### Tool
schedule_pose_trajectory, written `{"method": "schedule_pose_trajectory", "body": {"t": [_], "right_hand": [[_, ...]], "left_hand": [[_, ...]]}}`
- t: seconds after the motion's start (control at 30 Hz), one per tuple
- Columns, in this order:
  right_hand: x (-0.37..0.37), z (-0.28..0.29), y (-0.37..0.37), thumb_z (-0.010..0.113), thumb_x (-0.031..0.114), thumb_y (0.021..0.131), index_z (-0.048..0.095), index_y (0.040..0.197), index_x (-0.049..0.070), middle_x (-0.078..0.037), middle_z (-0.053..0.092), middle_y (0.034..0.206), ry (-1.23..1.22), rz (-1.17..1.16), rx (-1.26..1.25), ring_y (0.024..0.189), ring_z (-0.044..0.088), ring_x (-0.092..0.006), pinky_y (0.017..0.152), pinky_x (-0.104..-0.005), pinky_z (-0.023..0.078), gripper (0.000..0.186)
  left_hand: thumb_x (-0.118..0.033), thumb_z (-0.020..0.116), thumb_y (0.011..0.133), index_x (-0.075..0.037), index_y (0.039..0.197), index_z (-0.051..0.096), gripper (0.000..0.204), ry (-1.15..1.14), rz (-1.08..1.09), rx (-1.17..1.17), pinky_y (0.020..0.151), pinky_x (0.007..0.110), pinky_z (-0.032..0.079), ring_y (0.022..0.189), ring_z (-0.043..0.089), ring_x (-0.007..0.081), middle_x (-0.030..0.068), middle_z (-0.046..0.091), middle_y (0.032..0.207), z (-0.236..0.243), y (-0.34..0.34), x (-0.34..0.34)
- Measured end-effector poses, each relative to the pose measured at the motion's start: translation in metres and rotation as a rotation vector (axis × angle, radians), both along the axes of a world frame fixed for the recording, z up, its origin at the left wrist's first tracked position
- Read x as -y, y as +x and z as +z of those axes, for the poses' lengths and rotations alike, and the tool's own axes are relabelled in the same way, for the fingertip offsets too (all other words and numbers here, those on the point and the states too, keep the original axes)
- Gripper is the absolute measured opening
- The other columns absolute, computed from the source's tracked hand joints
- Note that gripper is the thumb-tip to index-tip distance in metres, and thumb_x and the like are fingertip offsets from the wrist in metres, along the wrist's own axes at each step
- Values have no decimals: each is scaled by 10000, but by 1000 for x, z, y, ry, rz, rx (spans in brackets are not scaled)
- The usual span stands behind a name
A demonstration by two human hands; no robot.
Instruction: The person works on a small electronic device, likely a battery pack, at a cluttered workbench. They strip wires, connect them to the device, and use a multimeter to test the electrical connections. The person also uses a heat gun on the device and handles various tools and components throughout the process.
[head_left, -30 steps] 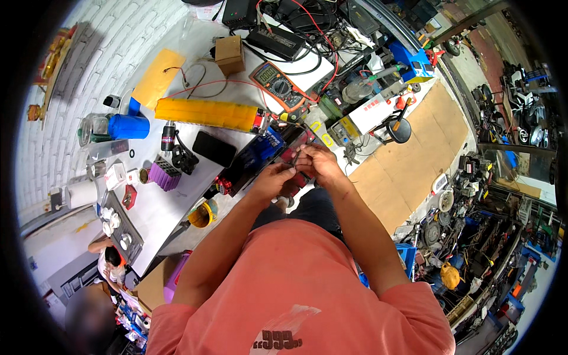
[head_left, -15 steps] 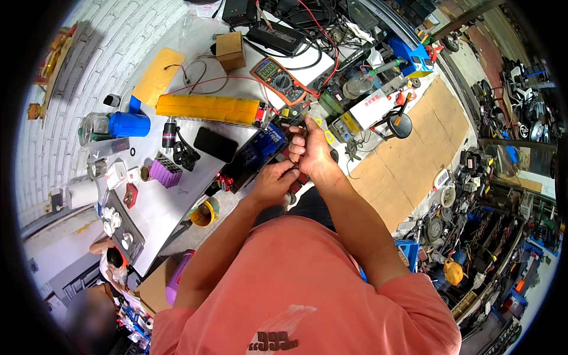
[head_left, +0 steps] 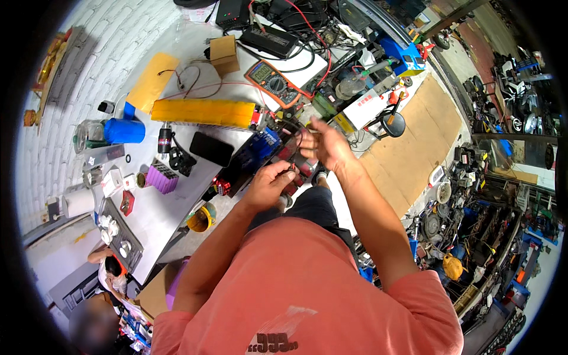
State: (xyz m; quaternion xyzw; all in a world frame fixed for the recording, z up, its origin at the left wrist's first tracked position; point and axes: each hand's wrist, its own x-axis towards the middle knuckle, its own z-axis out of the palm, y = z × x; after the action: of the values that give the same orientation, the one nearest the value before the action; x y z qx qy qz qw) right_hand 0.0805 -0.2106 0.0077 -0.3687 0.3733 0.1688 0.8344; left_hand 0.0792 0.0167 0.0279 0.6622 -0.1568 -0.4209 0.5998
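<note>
My left hand is closed in a pinch in front of my body. Something small and dark shows at its fingertips, too small to name. Above and to its right is my right hand, apart from it. Motion smears its curled fingers, so I cannot make out whether anything is in them. Beyond the hands lies a long yellow-wrapped battery pack, with red and black parts at its right end. An orange-rimmed multimeter with a lit display rests past the pack. A blue-labelled box sits left of my right hand.
A black phone, a purple ridged block and a blue roll lie on the white table. Behind are a cardboard box and tangled cables. A round mirror stands right. A yellow bucket is below. Another person sits lower left.
My hands have moved apart: the right has gone to the right, its fingers now blurred, while the left keeps its pinch. The view has shifted slightly.
</note>
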Motion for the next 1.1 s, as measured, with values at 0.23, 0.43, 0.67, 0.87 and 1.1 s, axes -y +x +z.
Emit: {"method": "schedule_pose_trajectory", "body": {"t": [0.23, 0.43, 0.67, 0.87, 1.1], "right_hand": [[-15, 0, -79, 684, 252, 963, 728, 1137, 79, -20, 738, 990, -282, 126, 172, 882, 665, -121, 750, -274, 500, 249], [-15, 13, -114, 632, 46, 979, 726, 1100, -4, -46, 719, 956, -507, 96, 256, 898, 653, -136, 850, -299, 532, 161], [6, -7, -194, 631, 54, 986, 731, 1114, -23, -74, 750, 988, -775, -26, 175, 921, 675, -158, 857, -298, 528, 180], [20, 26, -245, 659, 76, 986, 732, 1072, -35, -19, 687, 898, -685, -182, -61, 829, 602, -106, 778, -270, 499, 158], [50, 8, -272, 654, 189, 1021, 726, 1114, 3, -32, 731, 976, -636, -138, -81, 837, 670, -132, 743, -277, 514, 221]], "left_hand": [[-155, 608, 1036, -12, 1081, 684, 168, 54, -84, 94, 766, 283, 526, 836, 622, 91, 23, 714, 942, -10, 6, 20], [-152, 608, 1021, -17, 1033, 697, 162, 36, -93, -227, 724, 274, 513, 803, 629, 98, 42, 708, 897, -5, -4, 43], [-394, 576, 1021, -36, 1060, 687, 377, 1, 83, -634, 784, 363, 535, 833, 679, 199, 109, 748, 963, -43, -10, 55], [-378, 618, 980, -55, 937, 666, 330, -32, 163, -853, 805, 400, 526, 846, 675, 246, 101, 722, 895, -43, -8, 81], [-326, 642, 962, -147, 776, 599, 262, -101, 307, -902, 763, 405, 491, 786, 634, 222, 27, 662, 808, -29, -8, 114]]}}
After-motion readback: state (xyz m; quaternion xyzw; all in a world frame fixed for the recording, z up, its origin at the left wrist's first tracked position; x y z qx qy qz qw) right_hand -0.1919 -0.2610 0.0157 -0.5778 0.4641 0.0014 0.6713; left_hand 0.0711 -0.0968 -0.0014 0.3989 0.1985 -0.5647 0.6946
